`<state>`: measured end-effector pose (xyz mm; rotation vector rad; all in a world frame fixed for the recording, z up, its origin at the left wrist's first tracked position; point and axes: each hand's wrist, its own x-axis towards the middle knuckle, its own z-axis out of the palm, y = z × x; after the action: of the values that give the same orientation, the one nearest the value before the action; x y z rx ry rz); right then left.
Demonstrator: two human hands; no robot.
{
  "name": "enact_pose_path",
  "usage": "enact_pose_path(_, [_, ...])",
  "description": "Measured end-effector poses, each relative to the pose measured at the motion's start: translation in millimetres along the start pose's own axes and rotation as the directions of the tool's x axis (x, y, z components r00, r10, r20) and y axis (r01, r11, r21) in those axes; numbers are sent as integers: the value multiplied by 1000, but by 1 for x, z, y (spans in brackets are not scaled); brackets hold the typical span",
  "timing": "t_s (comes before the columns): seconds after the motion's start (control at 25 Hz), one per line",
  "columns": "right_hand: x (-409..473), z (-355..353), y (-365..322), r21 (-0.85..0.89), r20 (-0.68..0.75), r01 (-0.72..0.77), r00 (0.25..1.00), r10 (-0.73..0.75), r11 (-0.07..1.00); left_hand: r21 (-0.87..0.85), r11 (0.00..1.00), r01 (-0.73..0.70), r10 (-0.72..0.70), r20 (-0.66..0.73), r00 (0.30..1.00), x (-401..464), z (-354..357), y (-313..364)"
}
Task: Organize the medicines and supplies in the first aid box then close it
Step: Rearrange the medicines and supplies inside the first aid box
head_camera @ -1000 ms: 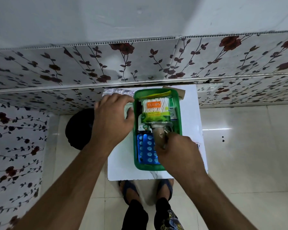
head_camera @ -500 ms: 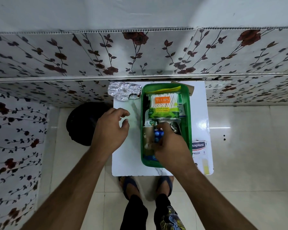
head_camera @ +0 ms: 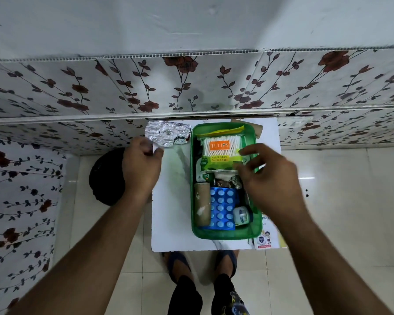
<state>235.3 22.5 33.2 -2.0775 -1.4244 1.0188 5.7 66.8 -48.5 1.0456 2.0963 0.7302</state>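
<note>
**Q:** What is changing from half a second ago?

**A:** Both hands are shifting. Earlier the right hand was pressing down among the box contents; now it is lifting clear and hovering over the box's right rim. Meanwhile the left hand is sitting further back on the table.

**Q:** Going left to right, what is showing?

**A:** At far left a black round object (head_camera: pixel 107 176) is sitting on the floor. Next, the left hand (head_camera: pixel 141 165) is curling loosely at the white table's (head_camera: pixel 171 223) left edge, fingers bent inward; whether it is pinching anything I cannot tell. Just behind it a crumpled silver foil strip (head_camera: pixel 166 134) is lying on the table, outside the box.

**Q:** And the box?

**A:** The green first aid box (head_camera: pixel 225 234) is standing open in the table's middle. Along its left wall a brown cardboard roll (head_camera: pixel 202 204) is lying lengthwise. Beside that, a blue blister pack (head_camera: pixel 222 208) of pills is lying flat. At the far end a pack of Tulips cotton swabs (head_camera: pixel 221 151) is resting, with a yellow packet (head_camera: pixel 221 132) behind it. Near the front right corner a small white tape roll (head_camera: pixel 242 215) is sitting.

**Q:** And rightmost?

**A:** The right hand (head_camera: pixel 271 180) is hanging open, fingers spread, gripping nothing. A printed carton (head_camera: pixel 267 241) is peeking out beside the box.
</note>
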Motion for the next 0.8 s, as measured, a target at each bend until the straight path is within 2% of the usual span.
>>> enact_pose_path(0.08, [36,-15,9,7,-196,5,980,-3,1000,-60,990,126,-126,-5,992,26,11,6])
enact_pose_path(0.16, [77,-17,24,-65,-275,-16,961,-2,998,-112,961,253,-251,27,968,45,21,10])
enact_pose_path(0.2, [95,-15,32,-125,-258,-28,966,-6,992,-132,945,300,-298,38,954,52,26,10])
enact_pose_path(0.28, [121,-7,45,-276,-128,-26,992,-10,961,-129,936,328,-326,35,945,59,31,9])
enact_pose_path(0.4, [136,0,49,-364,65,77,996,-57,928,-130,940,316,-319,-6,948,62,31,14])
enact_pose_path(0.56, [135,3,51,-409,102,130,990,-96,903,-171,957,235,-257,-117,959,50,6,17])
enact_pose_path(0.68, [115,-5,56,-361,-22,17,999,-27,932,-132,989,69,-95,-209,973,8,-37,34])
enact_pose_path(0.72, [105,-10,58,-328,-74,-18,997,-7,944,-118,993,-20,-4,-199,980,-9,-49,45])
enact_pose_path(0.8, [84,-17,62,-254,-142,-77,989,41,964,-93,987,-129,127,-27,992,-46,-58,71])
